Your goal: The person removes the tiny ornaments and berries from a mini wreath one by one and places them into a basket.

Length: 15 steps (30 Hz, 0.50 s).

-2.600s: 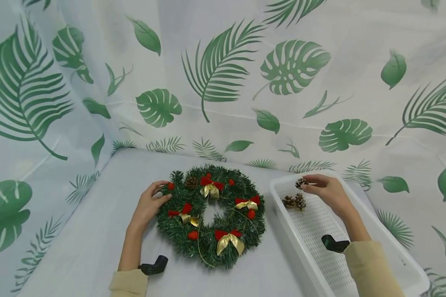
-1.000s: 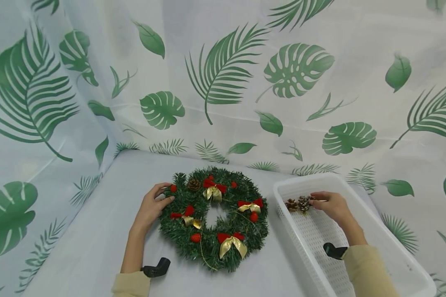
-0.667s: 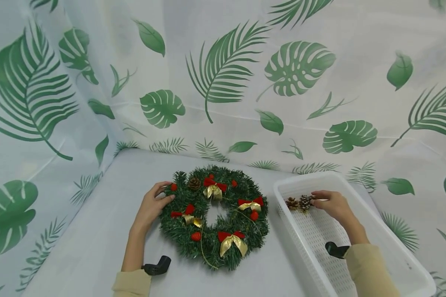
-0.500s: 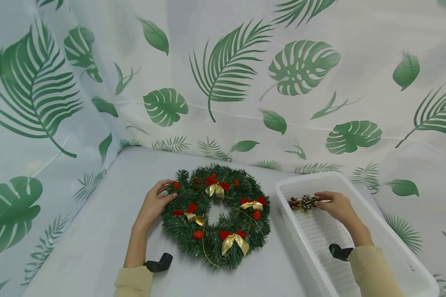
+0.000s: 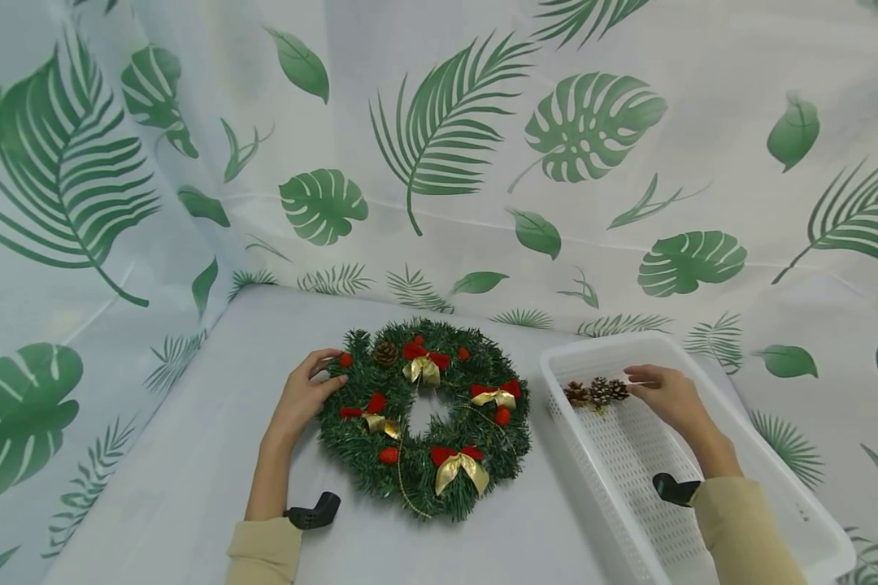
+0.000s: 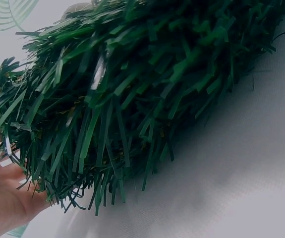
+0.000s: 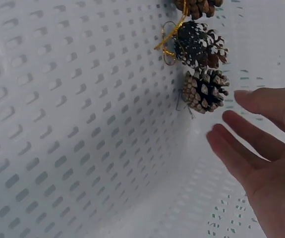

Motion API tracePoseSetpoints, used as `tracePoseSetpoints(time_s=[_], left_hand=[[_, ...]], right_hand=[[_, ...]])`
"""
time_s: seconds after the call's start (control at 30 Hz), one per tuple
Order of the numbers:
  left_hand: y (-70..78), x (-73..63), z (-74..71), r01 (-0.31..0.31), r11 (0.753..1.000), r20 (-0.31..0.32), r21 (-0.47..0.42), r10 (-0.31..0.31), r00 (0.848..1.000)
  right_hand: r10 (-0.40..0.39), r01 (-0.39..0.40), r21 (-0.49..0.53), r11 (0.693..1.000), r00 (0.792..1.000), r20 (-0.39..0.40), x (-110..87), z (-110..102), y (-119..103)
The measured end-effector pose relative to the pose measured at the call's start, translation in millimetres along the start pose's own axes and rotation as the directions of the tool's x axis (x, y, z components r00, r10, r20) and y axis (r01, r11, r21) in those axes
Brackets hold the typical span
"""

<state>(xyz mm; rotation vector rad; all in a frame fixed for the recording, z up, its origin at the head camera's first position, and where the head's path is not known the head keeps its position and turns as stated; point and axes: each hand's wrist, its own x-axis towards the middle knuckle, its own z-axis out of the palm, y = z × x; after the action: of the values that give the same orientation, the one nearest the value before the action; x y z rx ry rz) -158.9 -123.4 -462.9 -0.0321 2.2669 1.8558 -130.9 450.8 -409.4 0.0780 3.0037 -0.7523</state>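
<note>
At the left edge of the wreath (image 5: 457,426), the left hand (image 5: 302,398) is placed, thumb and fingers parted; whether greenery is gripped cannot be told. On the wreath, one pinecone (image 5: 385,353), berries (image 5: 389,456) and bows (image 5: 459,473) seem already fixed. Right of it, beyond a narrow strip of table (image 5: 540,496), three pinecones (image 5: 599,392) are apparently left unattached in a roomy basket (image 5: 606,487); beside them, the right hand (image 5: 673,396) is opened, nothing held.
</note>
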Motion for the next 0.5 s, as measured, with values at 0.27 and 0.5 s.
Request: tracePoseSetpoints(time_s=[0.27, 0.5], left_hand=[[-1.3, -0.6, -0.8, 0.009, 1.0, -0.008, 0.005, -0.009, 1.0], [1.0, 0.0, 1.6, 0.002, 1.0, -0.005, 0.005, -0.002, 1.0]], right_hand=[[-0.033, 0.042, 0.08, 0.996, 0.994, -0.102, -1.5, -5.1, -21.3], [0.009, 0.007, 0.209, 0.978, 0.997, -0.079, -5.6, -12.1, -37.9]])
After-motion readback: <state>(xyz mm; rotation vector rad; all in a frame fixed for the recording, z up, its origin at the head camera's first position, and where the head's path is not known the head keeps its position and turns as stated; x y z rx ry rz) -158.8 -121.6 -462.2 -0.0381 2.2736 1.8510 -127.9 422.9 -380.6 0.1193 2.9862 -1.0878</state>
